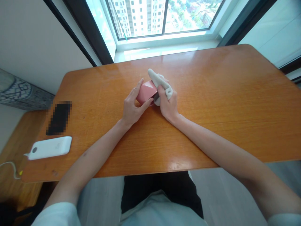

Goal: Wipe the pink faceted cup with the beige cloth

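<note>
Left hand: the left hand (133, 108) sits near the middle of the table, with its fingers (137, 89) curled around the near side of a pink faceted object, closed on it from below and from the side.

Right hand: the right hand (167, 106) is just beside the left, its fingers (161, 93) together and clamped on a pale grey cloth (157, 78), which is bunched up and wrapped over the far side of the pink object.

Pink object: the pink faceted object (146, 92) is held between both hands, angled with one flat face turned up, and the cloth is pressed against it. Its underside is hidden, so I cannot tell whether it touches the wood.

Tabletop: the orange wooden tabletop (211, 94) is glossy and reflects the window. Towards the left edge lie a dark phone (58, 117), blurred out, and just nearer to me a white flat device (50, 147) with a short pale plug at one end.

Around: a thin pale cable (10, 168) curls on a lower wooden surface (14, 147) at the left, and a patterned grey cushion (21, 92) leans by the wall.

Beyond: a large window (164, 18) behind the table looks out on tall apartment blocks (138, 17).
</note>
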Available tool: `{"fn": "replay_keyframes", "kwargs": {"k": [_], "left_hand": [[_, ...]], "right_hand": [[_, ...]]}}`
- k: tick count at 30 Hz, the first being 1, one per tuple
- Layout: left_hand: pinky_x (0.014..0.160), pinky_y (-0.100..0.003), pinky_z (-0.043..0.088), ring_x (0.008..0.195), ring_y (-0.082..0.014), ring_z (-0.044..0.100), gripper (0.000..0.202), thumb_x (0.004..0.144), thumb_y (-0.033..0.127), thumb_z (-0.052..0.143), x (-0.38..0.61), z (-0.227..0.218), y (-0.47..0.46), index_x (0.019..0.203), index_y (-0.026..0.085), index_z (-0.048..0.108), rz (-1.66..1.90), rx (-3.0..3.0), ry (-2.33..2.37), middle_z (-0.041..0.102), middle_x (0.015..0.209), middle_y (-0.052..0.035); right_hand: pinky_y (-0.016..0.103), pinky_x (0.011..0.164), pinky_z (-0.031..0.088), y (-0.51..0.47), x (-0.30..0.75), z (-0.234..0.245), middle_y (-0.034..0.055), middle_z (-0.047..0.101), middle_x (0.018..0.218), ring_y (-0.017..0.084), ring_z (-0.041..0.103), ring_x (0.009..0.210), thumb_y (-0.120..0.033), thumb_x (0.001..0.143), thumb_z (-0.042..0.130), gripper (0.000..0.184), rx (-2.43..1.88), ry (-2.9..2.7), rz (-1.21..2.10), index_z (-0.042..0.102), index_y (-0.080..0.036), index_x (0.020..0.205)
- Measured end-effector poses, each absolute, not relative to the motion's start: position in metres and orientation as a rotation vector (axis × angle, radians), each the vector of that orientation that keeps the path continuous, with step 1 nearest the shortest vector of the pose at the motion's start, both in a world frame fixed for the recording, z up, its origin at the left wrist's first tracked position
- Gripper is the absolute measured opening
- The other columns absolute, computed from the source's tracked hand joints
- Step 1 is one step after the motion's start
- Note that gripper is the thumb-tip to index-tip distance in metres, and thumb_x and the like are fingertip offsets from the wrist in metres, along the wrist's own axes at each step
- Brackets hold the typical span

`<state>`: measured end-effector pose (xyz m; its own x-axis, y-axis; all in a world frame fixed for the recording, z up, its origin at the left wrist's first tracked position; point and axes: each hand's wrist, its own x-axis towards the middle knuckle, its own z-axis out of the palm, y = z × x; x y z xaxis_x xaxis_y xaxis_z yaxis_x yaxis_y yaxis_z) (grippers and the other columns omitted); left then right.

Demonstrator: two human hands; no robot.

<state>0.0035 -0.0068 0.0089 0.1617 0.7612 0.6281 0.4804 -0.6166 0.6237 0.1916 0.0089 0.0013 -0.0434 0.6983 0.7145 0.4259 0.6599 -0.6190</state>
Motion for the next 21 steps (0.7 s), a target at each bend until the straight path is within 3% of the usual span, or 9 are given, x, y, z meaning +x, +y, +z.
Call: {"fn": "replay_keyframes", "kwargs": {"k": [2,5,9,11,14,17,19,21], "left_hand": [[0.109,-0.045,0.064,0.126,-0.0293,0.077,0.065,0.098,0.07,0.073,0.002,0.005,-0.006,0.145,0.025,0.065,1.446,2.137,1.197,0.078,0.141,-0.0118],[0.099,-0.042,0.067,0.109,-0.0266,0.08,0.059,0.099,0.072,0.069,0.003,0.002,-0.005,0.131,0.023,0.071,1.449,2.099,1.213,0.082,0.122,-0.0098],[0.118,-0.045,0.06,0.138,-0.0317,0.072,0.079,0.095,0.07,0.077,0.004,0.009,-0.005,0.156,0.024,0.059,1.442,2.127,1.201,0.073,0.152,-0.0136],[0.121,-0.045,0.058,0.145,-0.0326,0.068,0.081,0.095,0.068,0.078,0.004,0.011,-0.006,0.16,0.025,0.055,1.436,2.15,1.185,0.068,0.159,-0.0138],[0.117,-0.045,0.061,0.14,-0.0318,0.072,0.075,0.096,0.066,0.079,0.002,0.007,-0.005,0.155,0.025,0.06,1.453,2.141,1.184,0.072,0.153,-0.0126],[0.098,-0.044,0.068,0.115,-0.0293,0.08,0.056,0.096,0.067,0.077,0.0,-0.002,-0.003,0.131,0.025,0.073,1.468,2.095,1.2,0.083,0.127,-0.0089],[0.09,-0.044,0.068,0.104,-0.0279,0.081,0.05,0.096,0.068,0.076,0.0,-0.005,-0.002,0.12,0.024,0.075,1.466,2.073,1.215,0.084,0.115,-0.0076],[0.1,-0.045,0.067,0.114,-0.029,0.08,0.057,0.095,0.068,0.077,0.001,-0.002,-0.002,0.13,0.023,0.073,1.47,2.087,1.207,0.082,0.127,-0.0094]], "right_hand": [[0.061,0.135,0.044,-0.001,0.192,0.01,0.0004,0.062,0.167,0.029,0.055,0.16,-0.044,0.114,0.046,0.045,-0.843,-1.813,0.171,0.062,-0.039,0.157],[0.059,0.137,0.042,-0.009,0.189,0.018,-0.0003,0.066,0.163,0.03,0.054,0.159,-0.041,0.112,0.052,0.041,-0.765,-1.885,0.102,0.069,-0.039,0.149],[0.057,0.131,0.049,0.007,0.186,0.007,0.0037,0.073,0.152,0.027,0.064,0.15,-0.05,0.115,0.044,0.045,-0.886,-1.574,0.37,0.068,-0.032,0.149],[0.058,0.126,0.055,0.013,0.187,0.001,0.005,0.078,0.14,0.028,0.072,0.14,-0.058,0.115,0.039,0.052,-0.989,-1.443,0.529,0.07,-0.029,0.147],[0.06,0.13,0.05,0.007,0.19,0.004,0.0054,0.073,0.153,0.03,0.066,0.148,-0.058,0.113,0.044,0.051,-0.96,-1.568,0.44,0.068,-0.032,0.15],[0.063,0.139,0.037,-0.007,0.19,0.016,-0.0012,0.066,0.163,0.033,0.051,0.163,-0.05,0.111,0.053,0.043,-0.745,-1.889,0.096,0.068,-0.039,0.15],[0.063,0.137,0.039,-0.011,0.188,0.019,-0.002,0.069,0.159,0.034,0.052,0.162,-0.045,0.11,0.055,0.041,-0.693,-1.944,0.003,0.071,-0.039,0.148],[0.061,0.133,0.045,-0.005,0.186,0.016,0.0004,0.071,0.156,0.031,0.057,0.156,-0.045,0.113,0.051,0.041,-0.767,-1.827,0.086,0.069,-0.036,0.149]]}}
